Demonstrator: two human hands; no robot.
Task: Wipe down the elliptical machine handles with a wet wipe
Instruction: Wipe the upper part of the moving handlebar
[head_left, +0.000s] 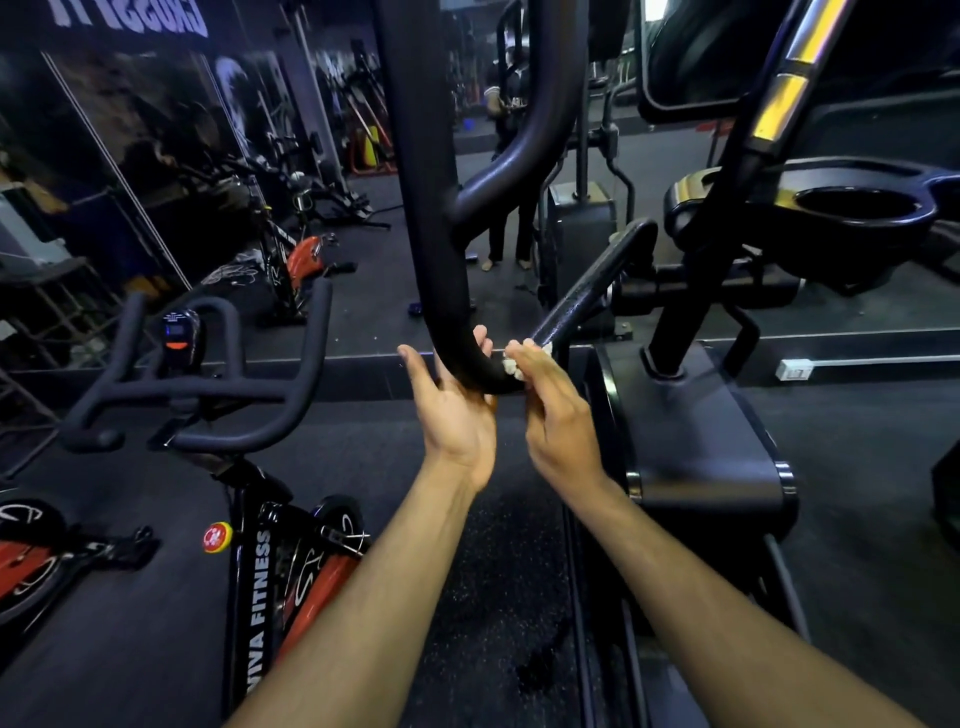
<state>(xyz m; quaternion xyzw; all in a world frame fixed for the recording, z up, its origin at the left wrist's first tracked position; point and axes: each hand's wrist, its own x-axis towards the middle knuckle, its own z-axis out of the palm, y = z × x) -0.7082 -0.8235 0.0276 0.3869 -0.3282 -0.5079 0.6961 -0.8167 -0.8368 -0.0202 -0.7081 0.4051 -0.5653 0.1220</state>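
Observation:
A thick black elliptical handle (431, 208) drops from the top of the view and curves right at its low end into a thinner bar (587, 296). My left hand (452, 410) cups the bend from below, fingers wrapped behind it and thumb spread out to the left. My right hand (550, 410) pinches a crumpled white wet wipe (511, 366) and presses it against the bend, just right of my left hand. Most of the wipe is hidden by my fingers.
A black and red spin bike (249, 545) with looped handlebars (208, 384) stands close on the left. The elliptical's base housing (717, 441) and cup holder console (857, 213) are to the right. A mirror wall ahead reflects a standing person (511, 156) and more bikes.

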